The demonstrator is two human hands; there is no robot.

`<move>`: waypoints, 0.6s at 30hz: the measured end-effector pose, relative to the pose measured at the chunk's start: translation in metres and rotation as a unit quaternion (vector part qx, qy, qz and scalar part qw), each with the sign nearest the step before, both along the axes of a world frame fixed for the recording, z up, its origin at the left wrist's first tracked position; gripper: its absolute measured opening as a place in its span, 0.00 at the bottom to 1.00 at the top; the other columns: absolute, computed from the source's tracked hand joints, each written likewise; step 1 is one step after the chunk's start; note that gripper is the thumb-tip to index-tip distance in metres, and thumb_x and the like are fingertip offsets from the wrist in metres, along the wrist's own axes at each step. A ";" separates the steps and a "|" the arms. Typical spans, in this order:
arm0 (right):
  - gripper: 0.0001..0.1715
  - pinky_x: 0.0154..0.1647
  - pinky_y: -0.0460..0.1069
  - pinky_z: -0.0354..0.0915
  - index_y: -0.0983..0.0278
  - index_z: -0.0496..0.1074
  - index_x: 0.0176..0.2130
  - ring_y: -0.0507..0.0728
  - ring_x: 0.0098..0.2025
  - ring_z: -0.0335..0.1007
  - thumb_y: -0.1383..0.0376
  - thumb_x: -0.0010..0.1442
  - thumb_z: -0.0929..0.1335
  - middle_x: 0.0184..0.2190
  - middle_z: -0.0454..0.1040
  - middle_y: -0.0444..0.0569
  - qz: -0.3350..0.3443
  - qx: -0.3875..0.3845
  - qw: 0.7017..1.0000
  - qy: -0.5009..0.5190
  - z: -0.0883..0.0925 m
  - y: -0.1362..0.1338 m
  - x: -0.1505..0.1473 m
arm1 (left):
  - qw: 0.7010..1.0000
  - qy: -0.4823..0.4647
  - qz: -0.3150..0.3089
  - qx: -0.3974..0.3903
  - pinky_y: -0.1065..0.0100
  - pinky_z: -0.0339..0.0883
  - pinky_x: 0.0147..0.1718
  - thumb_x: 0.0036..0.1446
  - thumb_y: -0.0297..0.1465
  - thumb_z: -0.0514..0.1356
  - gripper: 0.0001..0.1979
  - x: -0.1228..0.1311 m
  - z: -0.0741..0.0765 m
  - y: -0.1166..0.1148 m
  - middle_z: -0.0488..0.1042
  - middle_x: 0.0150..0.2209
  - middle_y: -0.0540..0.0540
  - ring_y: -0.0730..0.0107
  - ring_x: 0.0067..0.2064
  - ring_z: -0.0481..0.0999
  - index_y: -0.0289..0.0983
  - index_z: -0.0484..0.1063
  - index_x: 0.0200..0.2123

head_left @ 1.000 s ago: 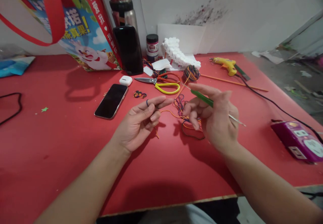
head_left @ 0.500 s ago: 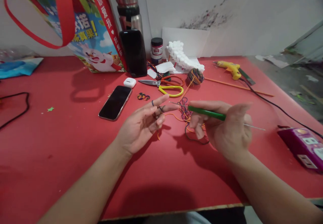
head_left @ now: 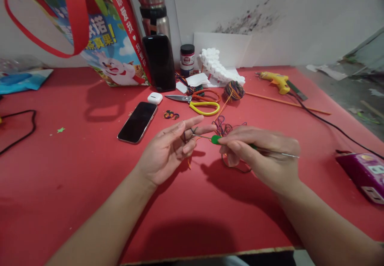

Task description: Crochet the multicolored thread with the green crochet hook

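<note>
Dark yarn [head_left: 194, 130] is looped about the fingers of my left hand [head_left: 166, 152], which faces palm up with its index and middle fingers stretched out and the others curled in. A crochet hook with a green handle [head_left: 215, 139] is pinched in my right hand [head_left: 267, 154]. Its thin metal tip points left and meets the yarn at my left fingers. An orange yarn end hangs below that hand. Loose multicoloured strands [head_left: 222, 127] lie on the red table behind my hands, leading up to a yarn ball [head_left: 234, 91].
Scissors [head_left: 205, 108] with red and yellow handles lie beyond my hands. A phone [head_left: 138, 123], an earbud case [head_left: 155, 98] and a small yarn piece [head_left: 171, 115] are to the left. A yellow glue gun [head_left: 276, 80] and a purple box [head_left: 363, 174] stand right.
My right hand has turned over and closed round the hook's handle. The hook tip has moved left and down to the yarn loop on my left fingers.
</note>
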State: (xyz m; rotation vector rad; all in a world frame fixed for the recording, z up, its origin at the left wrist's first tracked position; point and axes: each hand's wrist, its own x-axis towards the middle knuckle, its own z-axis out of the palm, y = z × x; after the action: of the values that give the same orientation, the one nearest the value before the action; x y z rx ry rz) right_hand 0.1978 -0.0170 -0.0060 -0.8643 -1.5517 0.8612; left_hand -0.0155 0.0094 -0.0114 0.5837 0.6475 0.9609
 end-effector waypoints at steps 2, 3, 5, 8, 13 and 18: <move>0.08 0.24 0.50 0.69 0.58 0.85 0.34 0.53 0.20 0.72 0.67 0.66 0.75 0.22 0.79 0.44 -0.029 0.001 0.999 -0.015 -0.001 0.001 0.000 | 1.000 -0.001 -0.006 0.001 0.76 0.60 0.22 0.69 0.31 0.60 0.15 0.000 0.001 0.000 0.85 0.50 0.30 0.80 0.24 0.60 0.31 0.85 0.49; 0.09 0.23 0.50 0.68 0.58 0.85 0.33 0.52 0.20 0.71 0.66 0.66 0.75 0.22 0.78 0.44 -0.040 -0.005 0.999 -0.022 -0.001 0.001 0.001 | 1.000 0.000 -0.006 0.003 0.76 0.60 0.23 0.70 0.31 0.60 0.15 0.000 0.002 0.000 0.85 0.50 0.29 0.80 0.24 0.60 0.31 0.85 0.49; 0.09 0.21 0.49 0.66 0.59 0.84 0.33 0.51 0.19 0.69 0.64 0.67 0.75 0.20 0.77 0.43 -0.059 -0.022 0.997 -0.034 -0.003 0.001 0.003 | 1.000 0.002 -0.006 0.008 0.77 0.60 0.23 0.70 0.31 0.59 0.15 0.000 0.002 0.000 0.85 0.49 0.29 0.80 0.24 0.60 0.31 0.85 0.49; 0.09 0.20 0.48 0.66 0.60 0.83 0.34 0.51 0.18 0.68 0.64 0.68 0.74 0.18 0.74 0.42 -0.067 -0.035 0.996 -0.045 -0.006 0.001 0.004 | 1.000 0.006 0.000 0.018 0.78 0.60 0.23 0.69 0.32 0.60 0.15 0.000 0.001 0.001 0.85 0.49 0.29 0.81 0.24 0.59 0.31 0.85 0.48; 0.07 0.22 0.46 0.68 0.60 0.84 0.36 0.49 0.19 0.70 0.69 0.66 0.73 0.21 0.77 0.42 -0.044 -0.024 0.998 -0.050 -0.005 0.002 0.004 | 0.999 0.030 0.003 0.036 0.78 0.60 0.24 0.70 0.32 0.60 0.15 0.000 -0.001 0.001 0.85 0.50 0.29 0.81 0.24 0.61 0.32 0.85 0.49; 0.07 0.20 0.45 0.69 0.60 0.84 0.39 0.49 0.19 0.71 0.70 0.64 0.74 0.23 0.79 0.41 -0.034 -0.046 0.997 -0.052 -0.003 0.003 0.004 | 0.996 0.071 0.000 0.055 0.77 0.57 0.22 0.70 0.33 0.60 0.15 0.001 0.000 0.000 0.85 0.49 0.30 0.81 0.24 0.60 0.33 0.86 0.48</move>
State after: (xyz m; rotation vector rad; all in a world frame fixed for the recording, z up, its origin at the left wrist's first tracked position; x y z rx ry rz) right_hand 0.2020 -0.0144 -0.0088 -1.0360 -1.5720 0.8550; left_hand -0.0140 0.0090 -0.0113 0.7538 0.7239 0.9663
